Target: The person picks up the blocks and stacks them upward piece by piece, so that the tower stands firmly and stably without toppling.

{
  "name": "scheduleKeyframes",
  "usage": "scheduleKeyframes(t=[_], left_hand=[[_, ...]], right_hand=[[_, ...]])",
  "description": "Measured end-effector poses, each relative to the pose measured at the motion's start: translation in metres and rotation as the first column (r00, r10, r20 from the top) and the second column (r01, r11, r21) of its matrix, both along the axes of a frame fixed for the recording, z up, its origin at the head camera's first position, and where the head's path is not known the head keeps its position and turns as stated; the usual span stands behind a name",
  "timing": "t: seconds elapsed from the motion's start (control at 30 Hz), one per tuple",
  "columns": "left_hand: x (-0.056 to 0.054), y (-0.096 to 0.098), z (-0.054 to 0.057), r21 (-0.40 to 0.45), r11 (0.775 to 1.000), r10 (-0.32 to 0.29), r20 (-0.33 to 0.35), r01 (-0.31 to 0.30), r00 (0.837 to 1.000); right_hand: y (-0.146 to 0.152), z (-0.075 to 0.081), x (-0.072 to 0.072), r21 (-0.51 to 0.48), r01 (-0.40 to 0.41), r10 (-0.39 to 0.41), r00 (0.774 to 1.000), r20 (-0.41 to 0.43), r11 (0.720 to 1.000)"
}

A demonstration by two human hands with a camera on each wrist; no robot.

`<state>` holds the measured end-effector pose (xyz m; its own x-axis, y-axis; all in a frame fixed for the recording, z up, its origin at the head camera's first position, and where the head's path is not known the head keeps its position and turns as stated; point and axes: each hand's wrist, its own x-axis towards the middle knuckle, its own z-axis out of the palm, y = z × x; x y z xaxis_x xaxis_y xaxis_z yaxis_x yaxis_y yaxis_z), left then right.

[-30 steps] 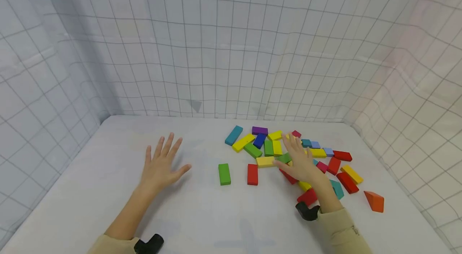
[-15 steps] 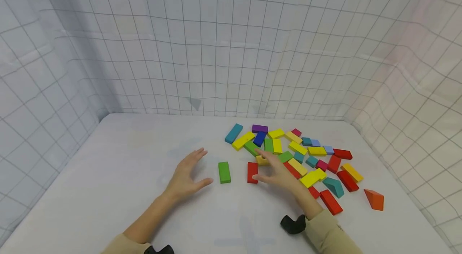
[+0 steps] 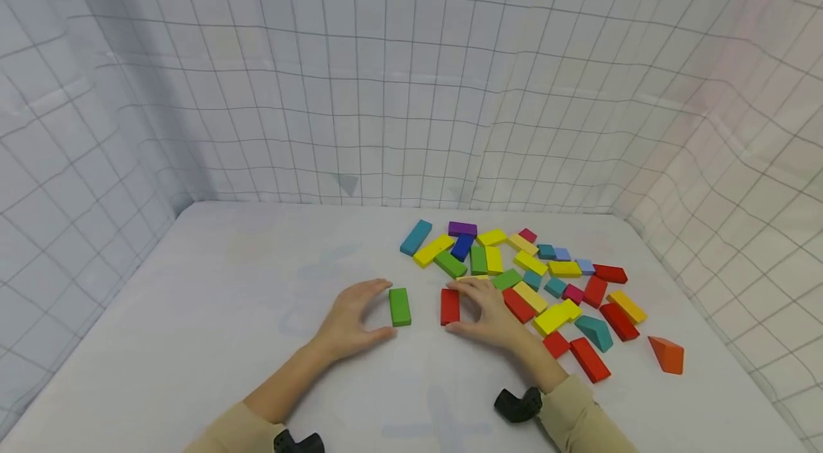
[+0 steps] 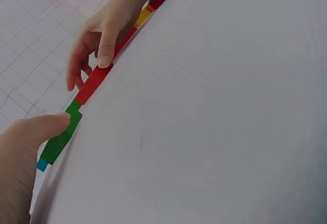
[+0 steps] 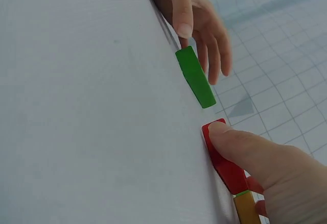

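In the head view, my left hand (image 3: 350,317) curves toward the left side of an upright-lying green block (image 3: 400,307). Its thumb is by the block's near left corner and its fingertips by the far one. The right wrist view shows a small gap between that thumb and the green block (image 5: 196,78). My right hand (image 3: 489,311) spans a red block (image 3: 449,306), thumb at the near end and fingers at the far end, apparently pinching it. In the right wrist view the thumb overlaps the red block's (image 5: 227,168) end. Both blocks lie flat on the white table, apart from each other.
Several loose coloured blocks spread right of the hands, including a yellow block (image 3: 434,251), a purple block (image 3: 463,229) and a teal block (image 3: 594,332). An orange wedge (image 3: 667,355) lies farthest right. A gridded white curtain (image 3: 411,81) surrounds the table (image 3: 193,310).
Both hands have moved inward and down: the left rightward to the green block, the right leftward from above the scattered blocks to the red block. Their spread fingers have curved. The blocks look unmoved.
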<state>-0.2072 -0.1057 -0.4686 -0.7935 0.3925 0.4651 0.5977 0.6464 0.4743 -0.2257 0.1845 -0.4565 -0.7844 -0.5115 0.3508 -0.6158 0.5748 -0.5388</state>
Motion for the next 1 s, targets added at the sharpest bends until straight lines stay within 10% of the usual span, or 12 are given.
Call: scheduleKeyframes(t=[0.53,1.0], left_hand=[[-0.004,0.008,0.002,-0.024,1.0,-0.01,0.035,0.011,0.999],[-0.004,-0.05,0.001,0.071,0.995,-0.069,0.021,0.067,0.997]], right_hand=[[-0.002,-0.003,-0.001,0.027,0.005,-0.004,1.0,-0.017,1.0],[-0.019,0.006,-0.003,-0.035,-0.02,0.02,1.0,0.003,0.999]])
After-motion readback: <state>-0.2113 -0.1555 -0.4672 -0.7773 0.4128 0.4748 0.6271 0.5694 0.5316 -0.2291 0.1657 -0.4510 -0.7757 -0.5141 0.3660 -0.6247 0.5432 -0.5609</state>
